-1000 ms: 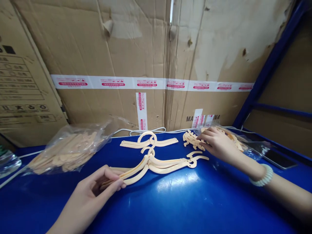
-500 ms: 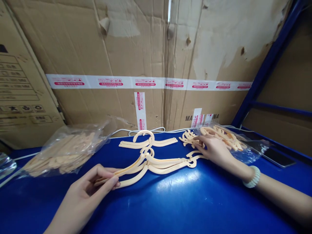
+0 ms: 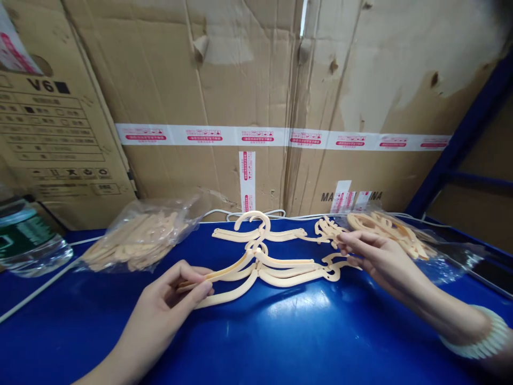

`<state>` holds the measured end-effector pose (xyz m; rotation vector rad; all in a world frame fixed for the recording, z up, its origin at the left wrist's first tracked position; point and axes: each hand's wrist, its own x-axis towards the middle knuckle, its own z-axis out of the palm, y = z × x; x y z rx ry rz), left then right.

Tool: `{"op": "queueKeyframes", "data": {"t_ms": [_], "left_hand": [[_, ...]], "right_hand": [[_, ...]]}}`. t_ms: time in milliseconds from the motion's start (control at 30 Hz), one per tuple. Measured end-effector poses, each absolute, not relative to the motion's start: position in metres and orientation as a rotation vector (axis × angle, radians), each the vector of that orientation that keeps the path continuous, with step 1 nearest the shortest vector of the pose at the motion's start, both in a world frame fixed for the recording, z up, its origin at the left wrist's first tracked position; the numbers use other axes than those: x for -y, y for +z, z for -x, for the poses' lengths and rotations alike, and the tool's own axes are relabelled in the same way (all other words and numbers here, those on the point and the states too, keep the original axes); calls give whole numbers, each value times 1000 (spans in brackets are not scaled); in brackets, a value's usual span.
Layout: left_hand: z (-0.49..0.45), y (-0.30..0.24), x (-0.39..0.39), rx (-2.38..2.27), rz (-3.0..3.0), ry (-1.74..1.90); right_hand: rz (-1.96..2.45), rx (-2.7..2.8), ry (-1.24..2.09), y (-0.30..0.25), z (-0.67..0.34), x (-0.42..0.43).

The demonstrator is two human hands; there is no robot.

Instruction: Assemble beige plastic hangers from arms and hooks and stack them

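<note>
My left hand (image 3: 172, 305) is closed, thumb and fingers pinching the left arm of a beige folding clothes hanger (image 3: 236, 264). The hanger's arms lie one above another, spread from a middle joint near the blue table. My right hand (image 3: 380, 256) reaches to the right edge of a small pile of beige hooked pieces (image 3: 328, 229), its index finger and thumb bent there. What sits between those fingertips is too small to make out. Below them, a curved notched piece (image 3: 336, 266) lies by the hanger's right end. Behind, another hanger (image 3: 234, 234) lies with its hook toward me.
Clear plastic bags of beige hanger parts stand at left (image 3: 136, 240) and right (image 3: 396, 230). A water bottle (image 3: 32, 240) is at far left, and a phone (image 3: 491, 286) lies at far right. White cable (image 3: 216, 212) runs along the back, before tall cardboard boxes (image 3: 208, 176).
The view has turned left, so the water bottle shows more. My right fingers have shifted toward the right side of the small pile. My left hand keeps its hold on the hanger.
</note>
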<state>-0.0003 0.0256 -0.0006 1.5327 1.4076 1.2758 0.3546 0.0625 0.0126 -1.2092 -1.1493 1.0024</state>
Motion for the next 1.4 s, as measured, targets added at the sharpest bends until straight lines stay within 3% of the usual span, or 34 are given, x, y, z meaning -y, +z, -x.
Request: {"op": "queueKeyframes", "data": {"t_ms": [267,967,1400], "left_hand": [[-3,3,-24,-1429,-1539,1304],[4,0,-28,-1406,-1595,1250],[5,0,-29,-1399,-1636,1223]], "right_hand": [[1062,943,1318,11,-344,-56],[1114,1181,1154,9,-331,-44],[1075,1362,1328,9,-335,-47]]}}
